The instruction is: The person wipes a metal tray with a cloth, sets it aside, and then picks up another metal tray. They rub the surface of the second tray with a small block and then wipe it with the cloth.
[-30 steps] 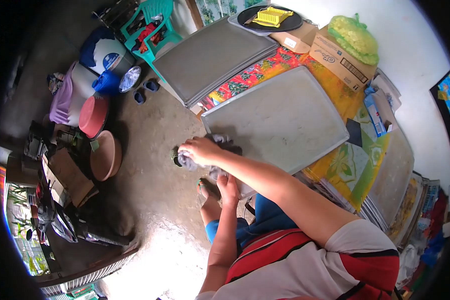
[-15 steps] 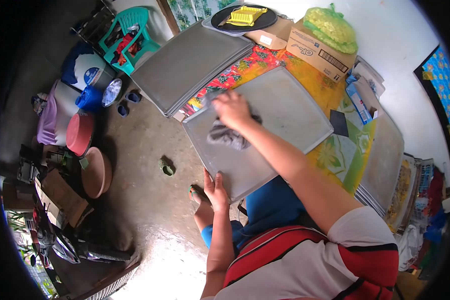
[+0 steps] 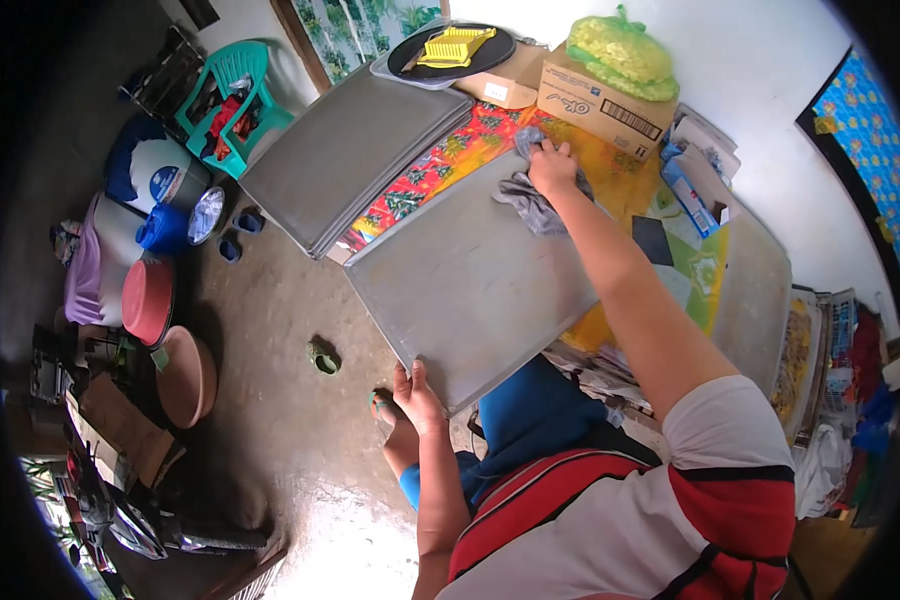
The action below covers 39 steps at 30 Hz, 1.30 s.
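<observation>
From the head camera I saw a large metal tray (image 3: 470, 285) lying flat on a table covered in a bright floral cloth (image 3: 440, 160), its long axis running from the near corner away towards a cardboard box (image 3: 605, 100). The right hand (image 3: 552, 165) was at the tray's far corner, nearest the box, fingers curled and pressed down on a grey rag (image 3: 530, 200) that lay just towards me from that hand. The left hand (image 3: 417, 395) gripped the tray's near corner, thumb on top, fingers hidden beneath. Left of the tray sat a stack of similar trays (image 3: 355, 150); below it, bare concrete floor (image 3: 270, 330).
</observation>
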Available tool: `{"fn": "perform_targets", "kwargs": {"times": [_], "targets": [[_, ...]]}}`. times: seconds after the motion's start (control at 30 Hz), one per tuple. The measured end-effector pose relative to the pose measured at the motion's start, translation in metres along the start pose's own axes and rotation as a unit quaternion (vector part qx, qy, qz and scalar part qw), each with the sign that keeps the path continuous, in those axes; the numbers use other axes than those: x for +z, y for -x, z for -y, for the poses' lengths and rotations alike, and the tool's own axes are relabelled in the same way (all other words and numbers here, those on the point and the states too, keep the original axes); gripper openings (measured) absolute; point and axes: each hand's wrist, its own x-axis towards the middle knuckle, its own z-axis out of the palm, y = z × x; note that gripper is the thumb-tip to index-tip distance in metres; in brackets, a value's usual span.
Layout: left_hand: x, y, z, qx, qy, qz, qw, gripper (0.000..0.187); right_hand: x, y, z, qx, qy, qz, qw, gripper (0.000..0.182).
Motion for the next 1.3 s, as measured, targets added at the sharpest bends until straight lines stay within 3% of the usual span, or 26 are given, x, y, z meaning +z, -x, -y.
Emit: {"fn": "perform_targets", "kwargs": {"times": [0.07,0.17,0.27,0.53,0.6,0.8,0.83,0.93,0.97,1.0,1.07,1.13,1.17,1.2,1.27,1.3], "targets": [[0.002,0.002,-0.005,-0.009,-0.051,-0.023,0.998,0.030,-0.008,0.017,-0.010,-0.016,0.018,0.004,1.000,0.030],[0.008,0.008,-0.014,-0.020,-0.093,-0.048,0.994,0.040,-0.011,0.058,-0.035,-0.034,0.053,0.004,0.998,0.029],[0.001,0.000,-0.003,-0.011,-0.072,-0.031,0.997,0.029,-0.026,0.110,-0.064,-0.043,0.088,0.014,0.995,0.028],[0.003,-0.006,-0.004,0.018,0.010,0.001,1.000,0.023,-0.046,0.209,-0.094,-0.031,0.082,-0.024,0.996,0.022],[0.002,-0.009,0.001,0.024,0.040,0.006,0.999,0.023,-0.050,0.229,-0.080,-0.032,0.076,-0.035,0.996,0.022],[-0.001,-0.019,0.013,0.014,0.021,-0.011,1.000,0.024,-0.070,0.311,0.024,-0.158,0.027,-0.069,0.985,0.025],[0.003,-0.021,0.013,0.019,0.027,-0.016,0.999,0.024,-0.082,0.322,0.045,-0.186,0.010,-0.011,0.982,0.026],[0.007,-0.037,0.027,0.029,0.031,0.006,0.999,0.023,-0.097,0.338,0.101,-0.282,-0.075,0.016,0.956,0.025],[0.003,-0.048,0.033,0.036,0.030,0.037,0.998,0.024,-0.100,0.336,0.114,-0.307,-0.120,0.046,0.943,0.025],[-0.001,-0.056,0.035,0.044,0.030,0.070,0.996,0.024,-0.108,0.324,0.128,-0.300,-0.262,0.149,0.905,0.027],[-0.003,-0.057,0.013,-0.029,0.015,0.080,0.996,0.038,-0.136,0.303,0.144,-0.201,-0.371,0.256,0.870,0.031],[-0.007,-0.064,0.015,-0.081,0.170,0.117,0.975,0.049,-0.139,0.289,0.148,-0.140,-0.510,0.128,0.839,0.039],[-0.020,-0.071,0.021,-0.146,0.180,0.132,0.964,0.066,-0.143,0.280,0.146,-0.129,-0.529,0.099,0.833,0.035],[-0.007,-0.030,-0.023,-0.023,-0.031,-0.019,0.999,0.076,-0.148,0.273,0.145,-0.100,-0.606,0.077,0.785,0.033],[0.001,-0.003,-0.049,0.082,-0.031,-0.095,0.992,0.073,-0.152,0.261,0.148,-0.040,-0.743,0.032,0.668,0.031],[0.006,0.001,-0.050,0.067,0.054,-0.029,0.996,0.071,-0.146,0.257,0.156,-0.012,-0.808,0.038,0.588,0.032]]}}
